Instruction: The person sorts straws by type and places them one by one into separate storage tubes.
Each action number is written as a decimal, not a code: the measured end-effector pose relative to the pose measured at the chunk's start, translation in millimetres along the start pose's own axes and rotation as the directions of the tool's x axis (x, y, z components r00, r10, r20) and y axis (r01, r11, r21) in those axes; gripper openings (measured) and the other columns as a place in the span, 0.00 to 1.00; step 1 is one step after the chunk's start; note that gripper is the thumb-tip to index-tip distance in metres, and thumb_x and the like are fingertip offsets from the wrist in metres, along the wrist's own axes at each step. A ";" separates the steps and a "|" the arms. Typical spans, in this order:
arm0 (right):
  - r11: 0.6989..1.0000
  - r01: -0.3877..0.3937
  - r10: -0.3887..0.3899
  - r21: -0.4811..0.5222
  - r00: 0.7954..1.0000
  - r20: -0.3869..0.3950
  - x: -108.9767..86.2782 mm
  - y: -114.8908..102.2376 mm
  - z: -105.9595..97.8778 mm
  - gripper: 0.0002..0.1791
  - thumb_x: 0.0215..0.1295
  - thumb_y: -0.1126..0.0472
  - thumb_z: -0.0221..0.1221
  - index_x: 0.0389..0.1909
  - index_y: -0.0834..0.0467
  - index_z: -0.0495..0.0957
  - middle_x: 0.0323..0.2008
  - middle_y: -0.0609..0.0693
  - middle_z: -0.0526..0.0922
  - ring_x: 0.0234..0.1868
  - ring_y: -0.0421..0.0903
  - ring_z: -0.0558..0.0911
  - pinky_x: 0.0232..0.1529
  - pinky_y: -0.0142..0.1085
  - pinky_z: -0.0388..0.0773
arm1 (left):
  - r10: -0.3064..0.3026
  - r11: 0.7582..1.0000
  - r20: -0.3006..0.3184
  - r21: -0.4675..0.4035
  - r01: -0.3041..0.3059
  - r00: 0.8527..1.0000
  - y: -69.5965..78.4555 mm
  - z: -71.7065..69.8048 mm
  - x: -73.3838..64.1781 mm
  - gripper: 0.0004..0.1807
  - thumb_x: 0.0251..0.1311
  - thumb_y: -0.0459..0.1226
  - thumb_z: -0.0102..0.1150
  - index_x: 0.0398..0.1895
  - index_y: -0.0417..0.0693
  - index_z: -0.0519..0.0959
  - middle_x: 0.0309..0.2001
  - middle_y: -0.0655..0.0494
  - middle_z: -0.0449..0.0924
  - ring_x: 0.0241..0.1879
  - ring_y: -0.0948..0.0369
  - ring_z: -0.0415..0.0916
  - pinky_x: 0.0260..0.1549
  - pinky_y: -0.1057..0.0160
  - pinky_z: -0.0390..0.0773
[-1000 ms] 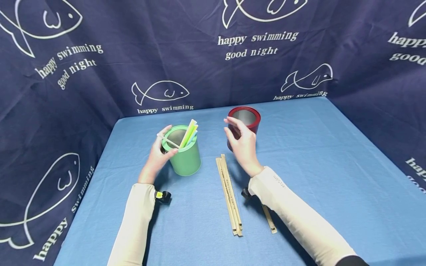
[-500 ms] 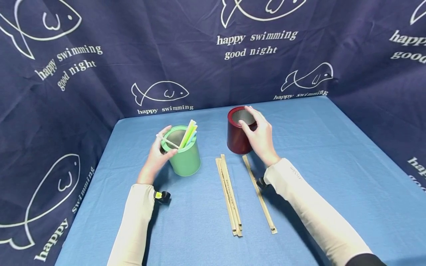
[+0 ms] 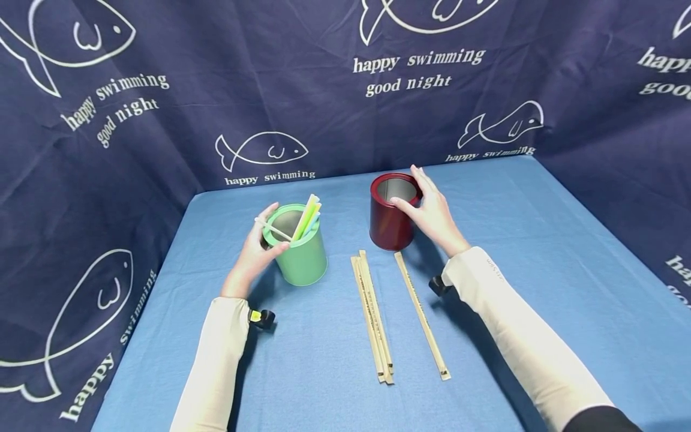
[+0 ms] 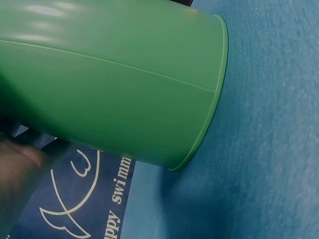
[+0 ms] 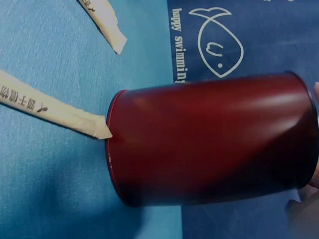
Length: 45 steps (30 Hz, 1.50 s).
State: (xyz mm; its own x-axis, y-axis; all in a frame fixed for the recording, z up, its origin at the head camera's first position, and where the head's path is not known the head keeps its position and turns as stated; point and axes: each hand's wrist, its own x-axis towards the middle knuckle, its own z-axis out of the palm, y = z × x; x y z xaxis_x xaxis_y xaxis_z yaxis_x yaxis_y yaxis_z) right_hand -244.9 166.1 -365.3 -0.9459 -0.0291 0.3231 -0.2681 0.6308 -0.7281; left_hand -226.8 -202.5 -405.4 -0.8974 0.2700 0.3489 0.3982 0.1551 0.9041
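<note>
My left hand (image 3: pixel 252 249) holds the green can (image 3: pixel 302 264) by its rim, thumb at the front and fingers round the far left side. Colorful straws (image 3: pixel 306 217) lean out of this upright can, and a pale one crosses its mouth to the left. At the back, my right hand (image 3: pixel 434 216) spans the rim of a dark red can (image 3: pixel 390 225), thumb on the near edge and fingers on the right far edge. The right wrist view shows the red can's smooth side (image 5: pixel 209 144) with fingertips (image 5: pixel 314 179) right at its rim.
Several paper-wrapped straws (image 3: pixel 372 318) lie bundled on the blue tablecloth (image 3: pixel 324 360) between my arms. One more wrapped straw (image 3: pixel 422 315) lies to their right, its far end close to the red can's base. A navy fish-print curtain (image 3: pixel 324 90) stands behind the table.
My right hand has moved rightward from the red can's left side to its right rim, uncovering the single wrapped straw. My left hand and the green can have stayed put.
</note>
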 end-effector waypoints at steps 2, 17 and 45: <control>0.999 -0.038 0.037 0.004 0.998 0.046 0.8 3.0 -1.5 0.48 0.59 0.39 0.61 0.76 0.45 0.49 0.78 0.46 0.49 0.78 0.47 0.48 0.74 0.56 0.53 | 0.015 1.000 0.008 -0.025 -0.015 1.000 -0.7 0.5 -0.1 0.48 0.51 0.28 0.58 0.76 0.43 0.49 0.73 0.39 0.56 0.61 0.51 0.65 0.58 0.75 0.68; 0.997 -0.075 0.078 -0.026 0.986 0.145 1.9 6.7 -4.9 0.51 0.59 0.35 0.58 0.77 0.44 0.43 0.79 0.44 0.43 0.78 0.49 0.47 0.73 0.58 0.52 | 0.104 0.981 -0.061 -0.157 -0.113 0.993 4.7 -0.3 -6.8 0.64 0.42 0.61 0.68 0.77 0.43 0.45 0.78 0.44 0.43 0.75 0.46 0.44 0.74 0.55 0.54; 0.995 -0.099 0.100 -0.016 0.991 0.093 1.6 9.7 4.0 0.53 0.58 0.38 0.61 0.77 0.55 0.47 0.77 0.53 0.48 0.76 0.54 0.52 0.72 0.57 0.57 | 0.448 0.834 -0.542 -0.033 -0.551 0.711 78.9 26.8 -27.5 0.19 0.50 0.22 0.54 0.49 0.28 0.77 0.47 0.48 0.78 0.52 0.54 0.78 0.61 0.59 0.73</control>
State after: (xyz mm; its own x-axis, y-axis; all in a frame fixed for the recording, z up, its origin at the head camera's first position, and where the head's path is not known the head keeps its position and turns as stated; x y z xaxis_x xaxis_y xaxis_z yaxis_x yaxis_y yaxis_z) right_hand -249.8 169.1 -374.2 -0.9809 -0.0381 0.1906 -0.1701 0.6429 -0.7468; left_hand -165.6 -172.1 -350.2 -0.5624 -0.2535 0.7871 0.8203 -0.0510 0.5697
